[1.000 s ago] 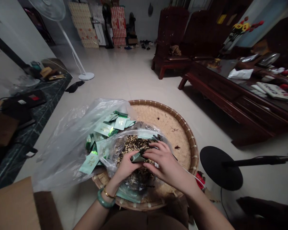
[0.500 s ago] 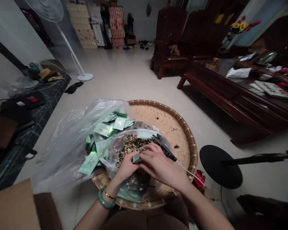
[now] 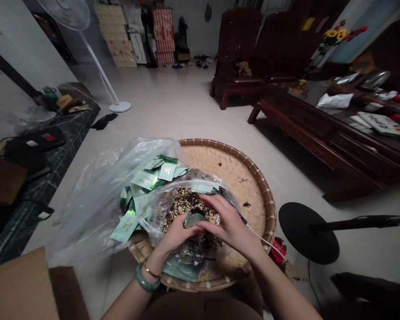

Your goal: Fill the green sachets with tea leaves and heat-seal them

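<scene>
My left hand (image 3: 176,234) is closed around a small pale green sachet (image 3: 194,218), whose dark mouth gapes at the top. Beside it my right hand (image 3: 227,226) has its fingers spread, with the thumb at the sachet's edge. Both are above a clear plastic bag (image 3: 160,209) holding a loose dark and pale dried mix (image 3: 183,201). Several flat green sachets (image 3: 205,189) lie at the far side of the mix. A slim black tool (image 3: 242,219) with a white cord is partly hidden behind my right hand.
A round woven bamboo tray (image 3: 270,200) carries everything. At left, a large clear bag (image 3: 96,209) holds many filled green sachets (image 3: 143,180). A cardboard box (image 3: 18,284) stands near left, a black round stand base (image 3: 308,233) at right, and a dark wooden table (image 3: 320,133) beyond.
My right hand's fingers have lifted and spread away from the sachet. Its mouth now shows wider. The left hand keeps its hold in nearly the same place.
</scene>
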{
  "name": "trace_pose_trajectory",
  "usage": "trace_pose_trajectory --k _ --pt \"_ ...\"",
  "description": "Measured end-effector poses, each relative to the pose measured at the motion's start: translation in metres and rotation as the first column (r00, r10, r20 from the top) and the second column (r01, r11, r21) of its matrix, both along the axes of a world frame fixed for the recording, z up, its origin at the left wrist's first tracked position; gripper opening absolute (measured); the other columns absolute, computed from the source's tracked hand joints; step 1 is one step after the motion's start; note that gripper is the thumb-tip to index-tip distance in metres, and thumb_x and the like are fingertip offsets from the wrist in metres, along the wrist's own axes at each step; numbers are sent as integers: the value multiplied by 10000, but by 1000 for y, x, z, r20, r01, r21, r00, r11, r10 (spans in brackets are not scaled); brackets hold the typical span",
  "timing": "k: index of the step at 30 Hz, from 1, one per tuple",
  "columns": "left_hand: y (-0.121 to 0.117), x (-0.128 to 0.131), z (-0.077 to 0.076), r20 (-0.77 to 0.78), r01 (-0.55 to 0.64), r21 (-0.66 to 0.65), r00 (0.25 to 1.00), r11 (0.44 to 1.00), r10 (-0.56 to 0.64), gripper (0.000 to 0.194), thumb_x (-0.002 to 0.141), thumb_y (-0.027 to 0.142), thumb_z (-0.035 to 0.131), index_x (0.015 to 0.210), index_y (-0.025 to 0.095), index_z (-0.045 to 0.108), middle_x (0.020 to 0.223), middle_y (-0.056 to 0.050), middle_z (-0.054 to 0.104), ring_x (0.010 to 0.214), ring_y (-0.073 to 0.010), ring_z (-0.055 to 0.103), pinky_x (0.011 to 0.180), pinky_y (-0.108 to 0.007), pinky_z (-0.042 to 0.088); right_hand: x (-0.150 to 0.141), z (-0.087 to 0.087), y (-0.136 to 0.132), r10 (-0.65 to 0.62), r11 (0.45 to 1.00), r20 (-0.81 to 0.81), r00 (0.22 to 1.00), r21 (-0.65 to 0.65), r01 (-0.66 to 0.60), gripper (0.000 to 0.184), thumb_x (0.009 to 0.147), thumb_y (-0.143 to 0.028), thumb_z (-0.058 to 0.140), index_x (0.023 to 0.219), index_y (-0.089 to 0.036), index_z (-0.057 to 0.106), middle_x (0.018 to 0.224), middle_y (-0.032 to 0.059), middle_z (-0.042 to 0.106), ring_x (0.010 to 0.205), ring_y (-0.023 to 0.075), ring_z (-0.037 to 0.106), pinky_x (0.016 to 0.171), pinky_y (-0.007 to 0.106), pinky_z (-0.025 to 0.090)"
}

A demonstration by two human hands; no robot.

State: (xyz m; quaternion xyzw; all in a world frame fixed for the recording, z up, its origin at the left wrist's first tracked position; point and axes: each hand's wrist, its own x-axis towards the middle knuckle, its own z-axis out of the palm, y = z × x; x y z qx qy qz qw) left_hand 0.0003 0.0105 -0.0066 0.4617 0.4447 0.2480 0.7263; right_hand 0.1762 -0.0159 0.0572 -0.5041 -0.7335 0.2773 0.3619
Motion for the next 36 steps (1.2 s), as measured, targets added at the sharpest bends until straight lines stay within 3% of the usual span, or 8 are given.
trace_pose_trajectory --k 3,6,16,22,25,29,33,36 --pt "-3 -1 4 60 48 -89 997 995 -43 508 569 475 798 912 139 632 853 -49 655 783 -194 595 654 -296 502 -2 -14 2 -109 989 -95 989 -112 98 201 811 -332 677 949 -185 689 836 58 672 740 179 618 660 291 493" --pt "0 -4 9 14 74 48 997 996 -74 509 573 499 795 882 116 667 802 -38 659 744 -169 583 674 -266 476 -5 -27 4 -158 976 -175 972 -178 127 180 818 -296 655 706 -161 695 683 35 653 630 147 589 579 251 443" --pt "9 -8 14 -74 -95 196 991 976 111 349 673 453 722 634 112 661 552 12 573 527 -101 463 502 -209 349 -2 -50 14 -225 903 -337 914 -425 66 271 670 -424 738 696 -156 704 608 -5 638 560 116 521 543 226 390" --pt "6 -4 4 112 -64 -27 992 998 67 412 622 414 795 886 121 677 692 -22 687 653 -153 621 615 -238 468 -8 -69 18 -326 845 -382 865 -529 85 328 618 -471 747 598 -151 677 483 -26 558 445 89 428 430 210 315" --pt "5 -2 -2 155 8 -134 988 991 13 517 555 341 854 973 116 650 784 -54 723 714 -187 672 673 -273 508 -13 -75 20 -322 858 -371 871 -503 103 306 629 -454 745 610 -154 687 525 -4 608 466 110 488 449 222 364" --pt "5 2 -7 131 -45 -212 989 976 74 525 508 345 877 913 96 655 774 -78 734 686 -213 695 677 -310 534 -6 -79 21 -301 916 -291 908 -352 191 249 758 -412 656 758 -171 719 717 51 702 640 183 622 600 280 490" --pt "8 2 -3 146 -89 -240 981 967 126 533 488 338 887 905 81 679 890 -124 741 722 -222 705 690 -313 549 20 -90 20 -426 904 76 901 14 426 325 833 -353 594 1113 -194 643 1075 118 661 1027 277 578 907 430 458" --pt "10 1 0 156 -102 -241 977 965 142 526 485 333 890 895 69 692 939 -151 737 730 -226 709 666 -301 555 35 -99 17 -430 897 383 818 78 435 479 815 -271 606 1274 -158 526 1187 162 588 1116 318 512 928 471 439"
